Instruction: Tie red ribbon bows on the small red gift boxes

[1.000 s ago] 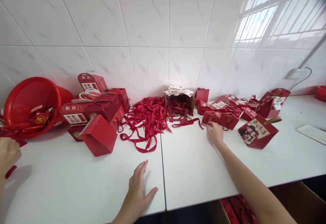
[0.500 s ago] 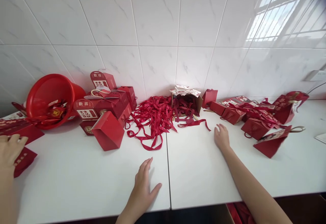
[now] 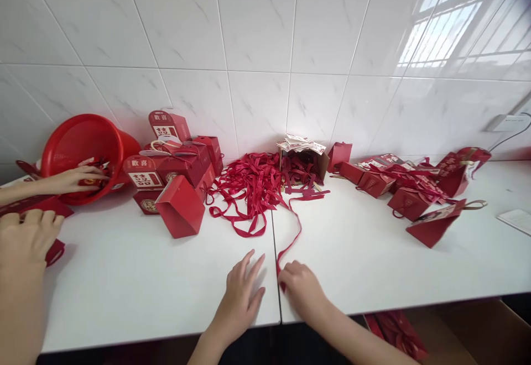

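Note:
My right hand point(image 3: 302, 287) is closed on the end of a red ribbon point(image 3: 295, 238), low over the table just right of the seam. From the fingers the ribbon trails back toward the box of ribbons. My left hand point(image 3: 239, 290) hovers at the front of the table, left of the seam, fingers apart and holding nothing. A tangled heap of red ribbons point(image 3: 255, 188) lies beyond both hands. Beside it, a small open cardboard box point(image 3: 326, 167) on its side holds darker ribbons, with printed cards point(image 3: 302, 145) on top.
Red gift boxes point(image 3: 182, 207) are stacked left; more red boxes point(image 3: 409, 204) lie right. At far left another person's hands point(image 3: 31, 238) work, one reaching into a tipped red bucket point(image 3: 52, 144). Below the front edge is a carton point(image 3: 468, 326) with red material.
My right hand has come back toward me and left, drawing a ribbon along. My left hand stays nearly in place, open. A co-worker's hand has entered the red bucket.

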Available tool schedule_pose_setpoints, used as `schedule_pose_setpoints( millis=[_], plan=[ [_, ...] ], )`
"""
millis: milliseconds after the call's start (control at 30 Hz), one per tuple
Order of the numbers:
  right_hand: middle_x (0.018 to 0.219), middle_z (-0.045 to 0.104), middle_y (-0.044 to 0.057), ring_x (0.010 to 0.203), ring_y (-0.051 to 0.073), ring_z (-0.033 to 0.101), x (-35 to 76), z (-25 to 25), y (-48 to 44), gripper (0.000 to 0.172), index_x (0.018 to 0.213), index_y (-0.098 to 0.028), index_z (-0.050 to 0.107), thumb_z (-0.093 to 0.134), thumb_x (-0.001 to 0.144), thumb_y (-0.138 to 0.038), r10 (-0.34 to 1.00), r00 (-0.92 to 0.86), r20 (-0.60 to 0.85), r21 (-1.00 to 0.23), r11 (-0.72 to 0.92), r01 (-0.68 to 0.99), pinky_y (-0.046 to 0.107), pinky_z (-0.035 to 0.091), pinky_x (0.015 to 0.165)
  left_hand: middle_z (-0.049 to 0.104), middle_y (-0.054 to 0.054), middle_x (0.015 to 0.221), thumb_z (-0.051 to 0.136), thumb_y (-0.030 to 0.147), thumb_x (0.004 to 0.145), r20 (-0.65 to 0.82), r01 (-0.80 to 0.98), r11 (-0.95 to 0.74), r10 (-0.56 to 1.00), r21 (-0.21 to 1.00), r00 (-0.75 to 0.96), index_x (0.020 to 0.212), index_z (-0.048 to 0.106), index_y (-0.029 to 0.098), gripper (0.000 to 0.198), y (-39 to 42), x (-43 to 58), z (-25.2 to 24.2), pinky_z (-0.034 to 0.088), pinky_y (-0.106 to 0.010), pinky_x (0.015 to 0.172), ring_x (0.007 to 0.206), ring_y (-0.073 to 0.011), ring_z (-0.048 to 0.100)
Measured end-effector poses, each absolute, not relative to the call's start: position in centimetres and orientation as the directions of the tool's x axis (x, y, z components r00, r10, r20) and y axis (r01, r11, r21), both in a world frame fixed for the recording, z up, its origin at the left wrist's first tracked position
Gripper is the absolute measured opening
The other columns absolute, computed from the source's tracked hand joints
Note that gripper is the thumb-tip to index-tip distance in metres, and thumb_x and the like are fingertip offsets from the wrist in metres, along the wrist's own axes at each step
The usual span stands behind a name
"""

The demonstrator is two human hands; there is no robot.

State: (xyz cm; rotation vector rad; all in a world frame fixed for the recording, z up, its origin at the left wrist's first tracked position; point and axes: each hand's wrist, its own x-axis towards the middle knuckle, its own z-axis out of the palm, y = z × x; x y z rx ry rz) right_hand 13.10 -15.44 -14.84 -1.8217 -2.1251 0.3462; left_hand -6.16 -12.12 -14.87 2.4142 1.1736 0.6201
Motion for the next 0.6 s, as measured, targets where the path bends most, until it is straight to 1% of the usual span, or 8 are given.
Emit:
schedule_pose_setpoints(
  millis=[33,133,200,267,333,467,533,600],
  plan=[
    [0.082,0.067,0.006,0.082,0.021,0.060,12.0,-14.6,-16.3,0.024,0.078,-0.019,0.066,0.050,0.073,-0.001,0.976,-0.198,0.088,-0.417,0.217,0.883,0.030,0.046,0.073,0.028,-0.005,0.149,0.044,0.022,0.091,0.227,0.614,-0.625,0.766,0.482,0.602,0.143,0.027,0.039,0.057,-12.2,-6.2,-14.6,0.040,-0.050,0.102,0.130,-0.0299,0.035],
    [0.086,0.067,0.002,0.080,0.016,0.062,10.4,-13.7,-17.6,0.032,0.083,-0.020,0.064,0.047,0.068,0.003,0.926,-0.344,0.157,-0.661,0.357,0.660,0.024,0.048,0.071,0.028,-0.001,0.151,0.045,0.018,0.089,0.203,0.550,-0.708,0.677,0.443,0.708,0.137,0.040,0.039,0.052,-12.4,-6.4,-14.2,0.041,-0.048,0.101,0.130,-0.0295,0.033],
    [0.086,0.067,0.001,0.079,0.013,0.062,10.7,-13.1,-17.6,0.033,0.083,-0.020,0.062,0.044,0.070,0.004,0.917,-0.334,0.215,-0.777,0.368,0.510,0.022,0.049,0.072,0.034,0.000,0.148,0.046,0.018,0.089,0.163,0.539,-0.707,0.663,0.459,0.731,0.126,0.054,0.037,0.042,-12.5,-6.4,-14.1,0.042,-0.048,0.100,0.129,-0.0293,0.034],
    [0.089,0.066,0.002,0.083,0.014,0.062,11.6,-12.5,-17.2,0.032,0.086,-0.020,0.062,0.043,0.072,0.003,0.926,-0.271,0.264,-0.812,0.365,0.455,0.025,0.050,0.076,0.047,0.000,0.138,0.047,0.020,0.089,0.140,0.541,-0.683,0.674,0.490,0.725,0.110,0.064,0.033,0.030,-12.4,-6.3,-14.0,0.042,-0.048,0.100,0.125,-0.0280,0.038],
    [0.104,0.063,0.006,0.098,0.017,0.060,12.7,-12.1,-16.8,0.037,0.099,-0.019,0.062,0.044,0.073,0.002,0.925,-0.243,0.291,-0.817,0.373,0.441,0.030,0.048,0.088,0.058,-0.002,0.122,0.049,0.022,0.089,0.145,0.535,-0.651,0.697,0.539,0.702,0.098,0.067,0.030,0.022,-12.4,-6.2,-13.9,0.042,-0.046,0.099,0.117,-0.0256,0.045],
    [0.139,0.045,0.009,0.130,0.021,0.040,13.3,-11.8,-16.9,0.070,0.137,-0.023,0.038,0.052,0.072,-0.001,0.880,-0.377,0.290,-0.832,0.427,0.355,0.039,0.035,0.108,0.056,-0.007,0.118,0.050,0.026,0.089,0.225,0.472,-0.570,0.766,0.672,0.603,0.088,0.068,0.026,0.018,-12.8,-6.3,-13.7,0.043,-0.043,0.098,0.115,-0.0248,0.047],
    [0.140,0.044,0.009,0.129,0.021,0.042,12.6,-12.0,-17.1,0.078,0.142,-0.025,0.030,0.056,0.072,-0.003,0.860,-0.399,0.319,-0.845,0.449,0.292,0.039,0.037,0.107,0.053,-0.008,0.115,0.052,0.029,0.088,0.248,0.413,-0.498,0.815,0.763,0.524,0.083,0.067,0.023,0.017,-13.2,-6.2,-13.7,0.044,-0.040,0.097,0.114,-0.0242,0.048],
    [0.132,0.051,0.008,0.120,0.021,0.050,11.6,-12.2,-17.2,0.071,0.138,-0.026,0.039,0.059,0.073,-0.005,0.874,-0.330,0.358,-0.863,0.444,0.241,0.037,0.043,0.100,0.052,-0.008,0.107,0.052,0.032,0.088,0.234,0.356,-0.412,0.863,0.839,0.448,0.081,0.065,0.022,0.018,-13.6,-6.2,-13.6,0.045,-0.038,0.094,0.107,-0.0222,0.051]
  ],
)
